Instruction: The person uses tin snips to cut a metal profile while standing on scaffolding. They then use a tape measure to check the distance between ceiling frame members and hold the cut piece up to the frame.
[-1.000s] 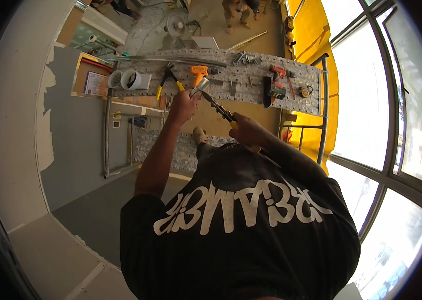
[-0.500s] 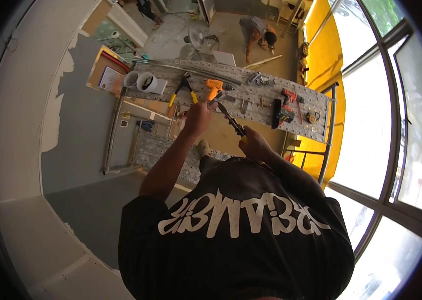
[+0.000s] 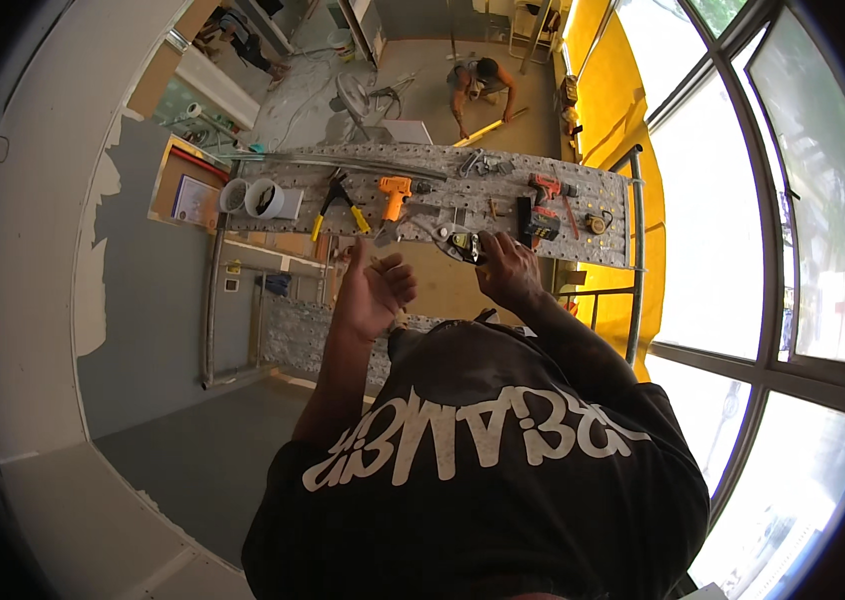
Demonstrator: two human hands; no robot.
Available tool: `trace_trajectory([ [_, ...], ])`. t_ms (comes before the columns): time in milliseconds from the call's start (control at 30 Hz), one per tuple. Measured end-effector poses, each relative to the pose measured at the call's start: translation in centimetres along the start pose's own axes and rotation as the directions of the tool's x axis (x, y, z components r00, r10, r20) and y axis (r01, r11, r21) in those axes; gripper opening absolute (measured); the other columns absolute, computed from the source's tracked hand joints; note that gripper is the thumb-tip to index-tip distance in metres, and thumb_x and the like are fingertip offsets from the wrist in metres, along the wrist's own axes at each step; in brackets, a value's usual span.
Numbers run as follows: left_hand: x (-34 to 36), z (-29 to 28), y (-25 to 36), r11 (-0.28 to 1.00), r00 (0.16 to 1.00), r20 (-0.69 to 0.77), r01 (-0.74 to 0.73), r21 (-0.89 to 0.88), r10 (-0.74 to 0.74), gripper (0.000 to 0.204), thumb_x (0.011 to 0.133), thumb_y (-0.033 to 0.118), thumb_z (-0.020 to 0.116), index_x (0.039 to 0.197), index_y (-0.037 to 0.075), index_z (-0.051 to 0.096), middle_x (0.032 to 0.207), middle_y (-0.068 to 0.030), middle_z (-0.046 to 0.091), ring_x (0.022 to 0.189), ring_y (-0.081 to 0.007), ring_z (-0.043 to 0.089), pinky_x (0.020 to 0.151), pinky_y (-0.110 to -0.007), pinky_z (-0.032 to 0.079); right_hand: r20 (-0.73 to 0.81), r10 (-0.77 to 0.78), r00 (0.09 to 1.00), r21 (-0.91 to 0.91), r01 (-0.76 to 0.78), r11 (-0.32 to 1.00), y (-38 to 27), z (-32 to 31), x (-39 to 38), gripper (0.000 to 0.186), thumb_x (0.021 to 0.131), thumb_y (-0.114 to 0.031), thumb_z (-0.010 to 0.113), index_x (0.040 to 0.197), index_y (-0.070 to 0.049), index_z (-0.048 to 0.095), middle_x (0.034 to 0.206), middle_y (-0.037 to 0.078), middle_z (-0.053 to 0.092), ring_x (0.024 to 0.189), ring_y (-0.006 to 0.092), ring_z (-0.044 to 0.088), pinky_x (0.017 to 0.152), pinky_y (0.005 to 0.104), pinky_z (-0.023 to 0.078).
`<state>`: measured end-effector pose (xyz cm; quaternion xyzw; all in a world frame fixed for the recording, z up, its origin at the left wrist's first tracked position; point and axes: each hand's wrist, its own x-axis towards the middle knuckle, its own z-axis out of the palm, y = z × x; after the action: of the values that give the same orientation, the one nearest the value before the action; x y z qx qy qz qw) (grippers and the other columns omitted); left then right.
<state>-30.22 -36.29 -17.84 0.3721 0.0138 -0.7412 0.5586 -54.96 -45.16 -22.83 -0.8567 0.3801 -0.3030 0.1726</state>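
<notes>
My right hand [image 3: 511, 270] grips a metal hand tool [image 3: 463, 246] with black and yellow parts, held over the near edge of the perforated plank [image 3: 598, 238]. My left hand [image 3: 373, 295] is palm up, fingers loosely curled and apart, with nothing visible in it. A small grey metal piece [image 3: 386, 232] is just above it; I cannot tell what supports it. On the plank lie yellow-handled cutters [image 3: 341, 202], an orange drill [image 3: 395, 194], a red drill [image 3: 546, 190], a tape measure [image 3: 600, 222] and two white tubs [image 3: 265, 199].
A scaffold rail [image 3: 637, 300] stands right, beside a yellow sheet [image 3: 621, 120] and tall windows [image 3: 713, 220]. A grey wall [image 3: 138, 320] is left. Beyond the plank, a crouching co-worker [image 3: 481, 85] handles a yellow bar; another person [image 3: 243, 45] and a fan [image 3: 353, 95] are farther left.
My left hand has left the tool and metal piece, moving down and turning palm up. My right hand has raised and turned the tool. The co-worker beyond has shifted position.
</notes>
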Motion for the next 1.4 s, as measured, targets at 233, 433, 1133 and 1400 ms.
trace_trajectory([
  [233, 0.7, -0.8, 0.1, 0.987, 0.987, 0.139, -0.063, -0.151, 0.084, 0.026, 0.096, 0.031, 0.061, 0.101, 0.006, 0.064, 0.090, -0.0084, 0.070, 0.084, -0.0262, 0.069, 0.079, -0.041, 0.059, 0.059, -0.057, 0.997, -0.062, 0.061, 0.996, -0.6, -2.0, -0.7, 0.059, 0.066, -0.008, 0.067, 0.123, -0.008, 0.050, 0.100, 0.012, 0.056, 0.098, 0.0329, 0.059, 0.087, 0.0452, 0.049],
  [433, -0.8, 4.8, 1.9, 0.841, 0.880, 0.157, -0.475, 0.260, 0.448, 0.030, 0.093, 0.024, 0.065, 0.116, 0.007, 0.056, 0.106, -0.0058, 0.066, 0.097, -0.0230, 0.065, 0.087, -0.041, 0.055, 0.415, 0.197, 0.888, 0.190, -0.297, 0.936, -0.4, -4.9, -2.6, 0.068, 0.076, -0.010, 0.064, 0.137, 0.002, 0.038, 0.130, 0.024, 0.047, 0.124, 0.0418, 0.047, 0.106, 0.0432, 0.039],
  [1133, 0.0, 8.1, 2.4, 0.635, 0.794, 0.323, -0.606, 0.479, 0.514, 0.032, 0.094, 0.020, 0.063, 0.117, 0.002, 0.051, 0.104, -0.0086, 0.063, 0.087, -0.0166, 0.066, 0.079, -0.032, 0.055, 0.486, 0.066, 0.871, 0.398, -0.288, 0.871, -3.7, -8.6, -3.0, 0.074, 0.077, -0.011, 0.065, 0.141, 0.005, 0.032, 0.133, 0.026, 0.046, 0.127, 0.0414, 0.045, 0.106, 0.0428, 0.038],
  [1400, -0.4, 7.7, 2.8, 0.559, 0.775, 0.308, -0.617, 0.554, 0.551, 0.030, 0.095, 0.018, 0.061, 0.119, 0.003, 0.052, 0.100, -0.0050, 0.064, 0.083, -0.0107, 0.065, 0.067, -0.024, 0.051, 0.471, 0.052, 0.880, 0.378, -0.254, 0.890, -3.9, -8.4, -3.0, 0.077, 0.076, -0.013, 0.065, 0.142, 0.004, 0.031, 0.134, 0.026, 0.046, 0.128, 0.0410, 0.044, 0.107, 0.0429, 0.037],
])
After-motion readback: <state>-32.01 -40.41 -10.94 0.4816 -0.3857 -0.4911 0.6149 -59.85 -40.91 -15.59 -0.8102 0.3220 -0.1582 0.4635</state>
